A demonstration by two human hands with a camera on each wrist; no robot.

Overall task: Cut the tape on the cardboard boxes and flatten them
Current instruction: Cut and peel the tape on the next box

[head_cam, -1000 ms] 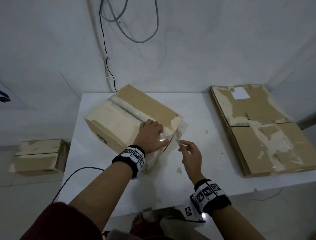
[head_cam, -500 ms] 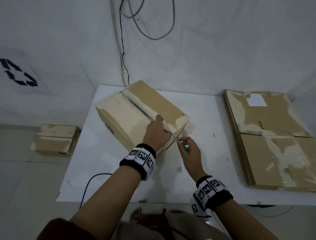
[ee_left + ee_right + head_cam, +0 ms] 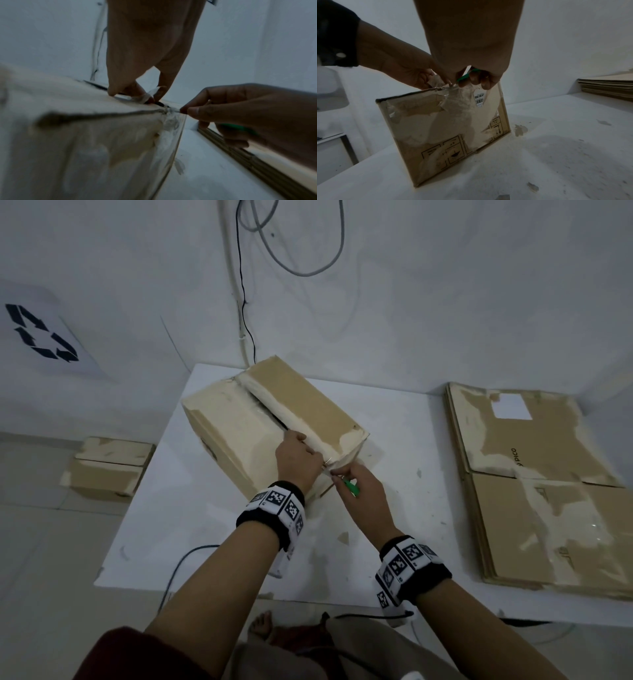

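Note:
A taped cardboard box [image 3: 239, 422] stands on the white table [image 3: 171, 508], its top seam [image 3: 274, 409] partly split. My left hand [image 3: 313, 455] is at the near end of the seam and pinches a loose flap of clear tape [image 3: 155, 91]. My right hand [image 3: 337, 474] grips a green-handled cutter [image 3: 352, 487], blade tip at the box's near top edge by the seam. In the right wrist view the cutter [image 3: 464, 77] sits above the taped end face [image 3: 453, 121], beside the left hand [image 3: 419, 77]. The blade itself is mostly hidden.
A stack of flattened boxes [image 3: 541, 484] lies on the table's right side. Another taped box [image 3: 109, 467] sits on the floor at the left. Cables [image 3: 246, 337] hang down the wall behind the table. Paper scraps [image 3: 343, 537] dot the tabletop.
My right hand has moved up to the box's near top edge with the cutter. My left hand shifted from lying flat on the top to pinching tape at the seam's end.

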